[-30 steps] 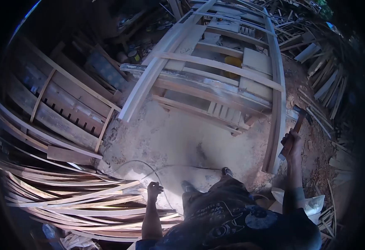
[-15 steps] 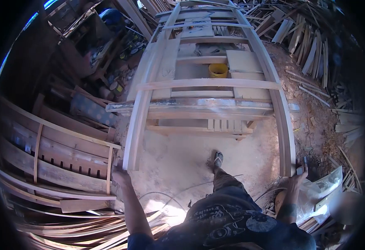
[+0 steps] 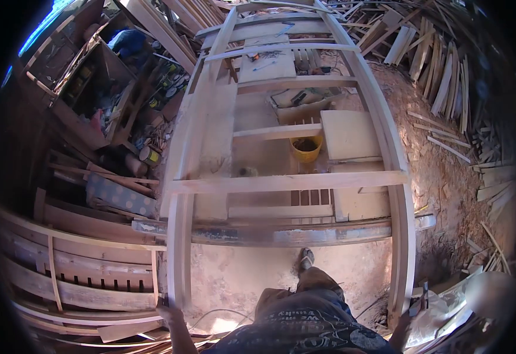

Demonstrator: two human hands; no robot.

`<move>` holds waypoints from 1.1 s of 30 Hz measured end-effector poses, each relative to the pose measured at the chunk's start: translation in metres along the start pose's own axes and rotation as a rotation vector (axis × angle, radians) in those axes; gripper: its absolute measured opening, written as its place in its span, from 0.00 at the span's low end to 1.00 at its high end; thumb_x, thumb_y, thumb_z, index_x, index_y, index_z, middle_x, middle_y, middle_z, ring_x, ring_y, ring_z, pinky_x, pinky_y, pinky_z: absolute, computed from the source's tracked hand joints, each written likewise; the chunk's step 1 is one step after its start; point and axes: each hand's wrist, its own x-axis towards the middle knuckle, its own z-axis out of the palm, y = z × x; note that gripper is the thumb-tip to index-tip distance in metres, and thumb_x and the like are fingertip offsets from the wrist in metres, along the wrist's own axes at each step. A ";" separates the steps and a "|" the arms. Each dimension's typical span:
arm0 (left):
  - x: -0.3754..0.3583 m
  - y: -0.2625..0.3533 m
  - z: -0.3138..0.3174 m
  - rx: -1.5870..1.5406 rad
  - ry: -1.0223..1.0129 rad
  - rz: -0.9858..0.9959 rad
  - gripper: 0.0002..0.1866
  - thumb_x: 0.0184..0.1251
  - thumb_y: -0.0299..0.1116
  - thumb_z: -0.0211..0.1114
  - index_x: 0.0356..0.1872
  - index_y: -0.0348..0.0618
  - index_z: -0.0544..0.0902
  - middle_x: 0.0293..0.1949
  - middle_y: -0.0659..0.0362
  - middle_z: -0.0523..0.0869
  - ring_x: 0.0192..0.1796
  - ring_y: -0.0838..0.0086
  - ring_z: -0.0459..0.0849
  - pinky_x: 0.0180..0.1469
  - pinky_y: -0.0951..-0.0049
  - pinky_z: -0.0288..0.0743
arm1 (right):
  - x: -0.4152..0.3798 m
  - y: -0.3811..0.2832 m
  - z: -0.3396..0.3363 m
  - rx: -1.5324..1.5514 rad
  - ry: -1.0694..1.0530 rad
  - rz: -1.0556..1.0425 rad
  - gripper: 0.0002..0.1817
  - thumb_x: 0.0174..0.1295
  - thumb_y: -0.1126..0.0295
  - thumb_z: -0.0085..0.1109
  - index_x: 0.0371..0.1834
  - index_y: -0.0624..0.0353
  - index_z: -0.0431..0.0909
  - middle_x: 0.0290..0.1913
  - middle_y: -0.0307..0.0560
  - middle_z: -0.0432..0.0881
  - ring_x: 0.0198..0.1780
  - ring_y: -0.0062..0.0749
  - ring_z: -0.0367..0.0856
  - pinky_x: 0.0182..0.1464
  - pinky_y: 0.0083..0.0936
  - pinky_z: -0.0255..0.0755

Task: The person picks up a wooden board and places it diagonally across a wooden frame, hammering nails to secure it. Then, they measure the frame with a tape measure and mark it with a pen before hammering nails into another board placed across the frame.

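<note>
A long wooden frame (image 3: 290, 182) with two side rails and several crosspieces stretches away in front of me. My left hand (image 3: 171, 314) is at the near end of its left rail (image 3: 178, 253), fingers wrapped round the lower end and partly hidden. At the near end of the right rail (image 3: 403, 253), my right hand (image 3: 410, 315) grips the wood from the outer side. The frame lies across a worn, paint-marked beam (image 3: 240, 236), with its near ends projecting past the beam toward me.
A yellow bucket (image 3: 306, 150) and pale panels (image 3: 352, 134) show between the crosspieces. Scrap strips (image 3: 449, 82) are heaped at right, above clear plastic sheeting (image 3: 447, 318). Another slatted wooden piece (image 3: 93, 289) stands close on my left. A cable (image 3: 222, 311) crosses the dusty floor.
The frame's near ends and both hands appear lower in view, closer to my body. The supporting beam and bucket also appear lower, and more of the far workspace shows.
</note>
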 end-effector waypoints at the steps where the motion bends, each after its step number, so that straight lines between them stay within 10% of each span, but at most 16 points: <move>1: 0.019 -0.001 0.008 0.033 -0.008 -0.020 0.20 0.71 0.46 0.52 0.46 0.39 0.80 0.44 0.55 0.84 0.49 0.60 0.82 0.53 0.55 0.77 | 0.004 0.005 0.014 0.057 0.015 0.167 0.22 0.71 0.57 0.50 0.60 0.60 0.72 0.48 0.44 0.76 0.49 0.28 0.75 0.49 0.27 0.73; 5: -0.036 0.021 0.143 -0.019 -0.013 -0.004 0.20 0.74 0.43 0.52 0.50 0.34 0.79 0.48 0.53 0.83 0.52 0.61 0.80 0.57 0.60 0.74 | 0.053 -0.015 0.096 0.550 0.260 0.768 0.24 0.71 0.66 0.48 0.70 0.56 0.68 0.35 0.37 0.80 0.37 0.21 0.77 0.44 0.20 0.73; 11: 0.040 0.052 0.182 0.523 -0.117 0.029 0.18 0.76 0.39 0.49 0.48 0.31 0.78 0.38 0.52 0.86 0.44 0.62 0.86 0.53 0.54 0.78 | 0.091 -0.068 0.173 0.766 0.170 0.841 0.19 0.72 0.66 0.49 0.63 0.54 0.74 0.28 0.38 0.81 0.29 0.22 0.82 0.34 0.22 0.78; 15: 0.021 0.072 0.332 0.915 -0.521 0.851 0.14 0.75 0.36 0.54 0.40 0.32 0.76 0.30 0.50 0.87 0.37 0.63 0.85 0.43 0.65 0.75 | 0.077 -0.036 0.153 0.944 0.144 0.863 0.08 0.71 0.63 0.52 0.40 0.54 0.77 0.30 0.42 0.83 0.31 0.32 0.84 0.35 0.28 0.81; 19: -0.090 0.031 0.504 0.801 -1.045 1.094 0.13 0.76 0.36 0.54 0.40 0.34 0.77 0.34 0.46 0.84 0.41 0.56 0.83 0.49 0.60 0.73 | 0.043 -0.079 0.153 1.037 0.471 1.024 0.06 0.70 0.71 0.50 0.34 0.56 0.74 0.26 0.44 0.79 0.27 0.33 0.80 0.37 0.31 0.82; 23: -0.073 -0.068 0.619 0.980 -1.089 1.587 0.14 0.78 0.39 0.49 0.43 0.38 0.76 0.37 0.42 0.85 0.45 0.44 0.83 0.51 0.50 0.74 | -0.068 -0.055 0.113 1.038 0.706 1.089 0.06 0.66 0.76 0.47 0.34 0.52 0.74 0.24 0.42 0.76 0.24 0.32 0.77 0.32 0.31 0.81; 29: -0.066 -0.111 0.647 1.380 -1.274 1.503 0.14 0.79 0.43 0.45 0.51 0.44 0.70 0.40 0.39 0.86 0.43 0.40 0.85 0.47 0.40 0.74 | -0.276 -0.132 0.076 0.814 0.837 1.377 0.03 0.68 0.73 0.46 0.38 0.54 0.71 0.21 0.40 0.74 0.21 0.28 0.75 0.24 0.24 0.76; 33: -0.079 -0.085 0.557 1.382 -1.267 1.582 0.15 0.79 0.42 0.45 0.52 0.43 0.71 0.39 0.37 0.86 0.42 0.38 0.85 0.46 0.40 0.74 | -0.419 -0.146 0.066 0.633 0.929 1.622 0.09 0.61 0.77 0.49 0.42 0.52 0.69 0.22 0.40 0.72 0.18 0.26 0.72 0.21 0.26 0.75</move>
